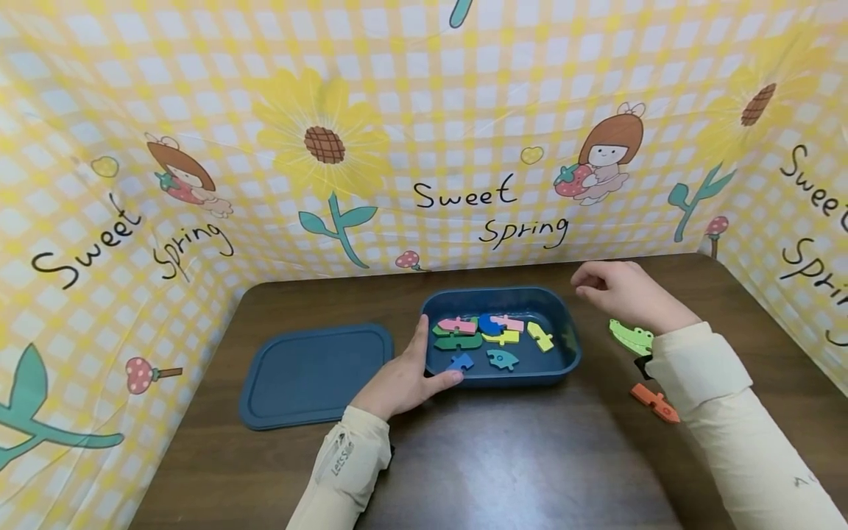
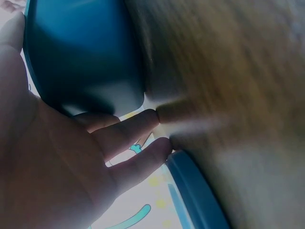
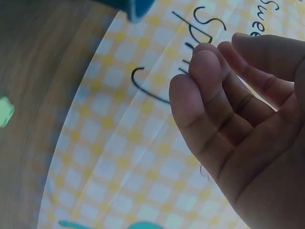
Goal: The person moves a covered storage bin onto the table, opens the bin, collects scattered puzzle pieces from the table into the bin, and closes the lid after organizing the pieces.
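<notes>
A dark blue open box (image 1: 500, 379) stands on the table, with several colourful puzzle pieces inside. My left hand (image 1: 400, 375) rests against its left end, the thumb on the front rim and the other fingers along the side. In the left wrist view, fairly straight fingers touch the box wall (image 2: 90, 52). Beyond the box's right end, my right hand (image 1: 619, 291) is raised over the table. Its fingers (image 3: 183, 98) bend loosely, with nothing visible between them and the thumb. A green crocodile-shaped piece (image 1: 629, 337) lies below that hand, partly hidden by the sleeve.
The flat blue lid (image 1: 314, 379) lies left of the box, close to my left hand. An orange puzzle piece (image 1: 656, 403) is on the brown table (image 1: 503, 464) beside my right forearm. A yellow checked cloth (image 1: 424, 140) with printed flowers hangs behind and along the sides.
</notes>
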Action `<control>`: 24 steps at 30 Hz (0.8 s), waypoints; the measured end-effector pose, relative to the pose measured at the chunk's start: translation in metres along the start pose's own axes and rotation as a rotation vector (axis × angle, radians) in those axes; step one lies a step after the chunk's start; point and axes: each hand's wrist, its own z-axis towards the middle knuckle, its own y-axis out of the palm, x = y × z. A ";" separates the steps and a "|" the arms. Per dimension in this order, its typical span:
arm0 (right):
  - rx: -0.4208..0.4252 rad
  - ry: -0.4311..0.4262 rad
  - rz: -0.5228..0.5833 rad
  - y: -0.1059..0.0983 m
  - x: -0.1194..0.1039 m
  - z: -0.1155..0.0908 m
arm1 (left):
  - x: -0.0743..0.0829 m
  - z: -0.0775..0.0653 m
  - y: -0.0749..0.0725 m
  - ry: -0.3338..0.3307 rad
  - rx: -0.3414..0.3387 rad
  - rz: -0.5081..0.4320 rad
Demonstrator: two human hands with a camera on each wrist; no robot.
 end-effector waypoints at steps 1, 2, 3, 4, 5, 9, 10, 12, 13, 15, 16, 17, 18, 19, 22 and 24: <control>-0.002 0.004 -0.005 -0.001 0.002 -0.004 | 0.000 0.000 0.000 0.002 0.001 0.000; -0.005 0.007 -0.003 -0.002 0.004 -0.008 | -0.001 0.000 0.000 0.002 0.000 0.000; -0.008 0.009 -0.003 -0.003 0.007 -0.011 | -0.001 0.000 0.000 0.002 0.001 0.001; -0.013 0.014 0.002 -0.004 0.009 -0.015 | -0.001 0.000 0.000 0.002 0.002 0.003; -0.014 0.013 -0.002 -0.004 0.011 -0.019 | -0.001 -0.001 0.000 0.002 0.003 0.004; -0.002 -0.009 -0.029 -0.005 0.021 -0.034 | -0.001 -0.001 0.000 -0.002 0.007 0.011; 0.000 -0.014 -0.037 -0.005 0.023 -0.038 | -0.001 -0.001 0.000 -0.002 0.008 0.012; 0.001 -0.021 -0.054 -0.005 0.027 -0.045 | -0.001 0.000 0.001 -0.003 0.009 0.011; -0.003 -0.019 -0.057 -0.004 0.030 -0.048 | -0.001 -0.001 0.001 -0.005 0.010 0.012; -0.018 -0.009 -0.061 -0.004 0.034 -0.056 | 0.000 -0.001 0.001 -0.003 0.012 0.011; -0.028 -0.001 -0.062 -0.003 0.036 -0.060 | 0.000 -0.001 0.001 -0.003 0.012 0.011; -0.037 0.008 -0.065 -0.003 0.039 -0.063 | 0.000 -0.001 0.000 -0.003 0.012 0.011; -0.046 0.018 -0.066 -0.002 0.041 -0.067 | 0.001 -0.001 0.000 -0.002 0.012 0.011; -0.055 0.028 -0.067 -0.001 0.044 -0.071 | 0.001 -0.001 0.000 -0.002 0.013 0.012; -0.072 0.061 -0.074 0.001 0.053 -0.083 | 0.001 -0.001 0.000 0.000 0.014 0.011; -0.081 0.077 -0.073 0.004 0.059 -0.092 | 0.000 -0.001 0.000 0.001 0.014 0.011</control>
